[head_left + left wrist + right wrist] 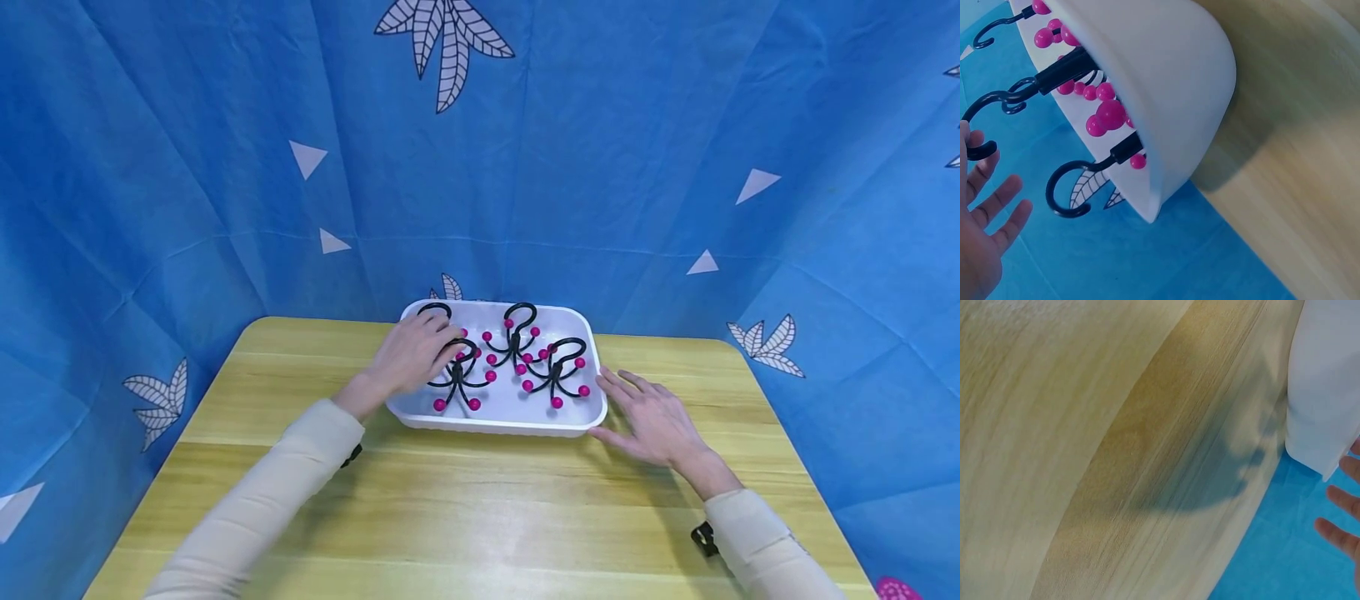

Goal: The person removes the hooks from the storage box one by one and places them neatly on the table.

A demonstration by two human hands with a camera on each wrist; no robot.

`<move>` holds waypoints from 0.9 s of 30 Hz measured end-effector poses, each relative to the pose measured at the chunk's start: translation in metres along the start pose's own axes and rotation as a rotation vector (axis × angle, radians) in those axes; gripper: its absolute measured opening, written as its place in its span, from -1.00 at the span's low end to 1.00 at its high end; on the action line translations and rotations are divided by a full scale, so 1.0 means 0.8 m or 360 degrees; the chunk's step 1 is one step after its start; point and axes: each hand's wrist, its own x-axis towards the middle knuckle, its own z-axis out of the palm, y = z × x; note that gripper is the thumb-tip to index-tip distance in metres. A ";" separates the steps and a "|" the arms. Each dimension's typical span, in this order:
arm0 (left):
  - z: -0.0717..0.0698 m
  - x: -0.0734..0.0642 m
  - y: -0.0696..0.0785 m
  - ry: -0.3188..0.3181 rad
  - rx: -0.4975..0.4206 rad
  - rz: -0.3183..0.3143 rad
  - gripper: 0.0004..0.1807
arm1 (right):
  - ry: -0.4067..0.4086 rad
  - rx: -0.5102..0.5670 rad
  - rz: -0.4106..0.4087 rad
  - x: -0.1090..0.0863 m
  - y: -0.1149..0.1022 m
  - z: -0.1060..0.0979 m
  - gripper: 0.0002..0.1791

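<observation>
In the head view a white tray (510,414) holds several black hooks with curved legs ending in pink balls. One hook (556,375) sits at the right, another hook (515,340) at the back middle, and the front-left hook (457,377) stands under my left hand (417,350). My left thumb and index finger pinch a hook's curved top (997,100) in the left wrist view; the other fingers (997,200) are spread. My right hand (656,417) lies flat-fingered at the tray's right end, its fingertips at the rim. Only some right fingers (1341,500) show in the right wrist view.
The tray stands at the back of a wooden table (495,517), close to a blue curtain (600,167) with leaf and triangle prints. Dark wrist bands (705,538) show below the sleeves.
</observation>
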 end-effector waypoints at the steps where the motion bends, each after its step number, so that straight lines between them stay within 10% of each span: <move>1: -0.003 -0.001 -0.001 0.0003 0.0006 0.0005 -0.63 | 0.0000 -0.0003 -0.0001 0.000 0.000 0.000 0.00; 27: -0.063 -0.049 -0.013 0.0133 0.0039 0.0069 -0.69 | -0.0020 0.0004 0.0005 0.000 0.000 -0.001 0.01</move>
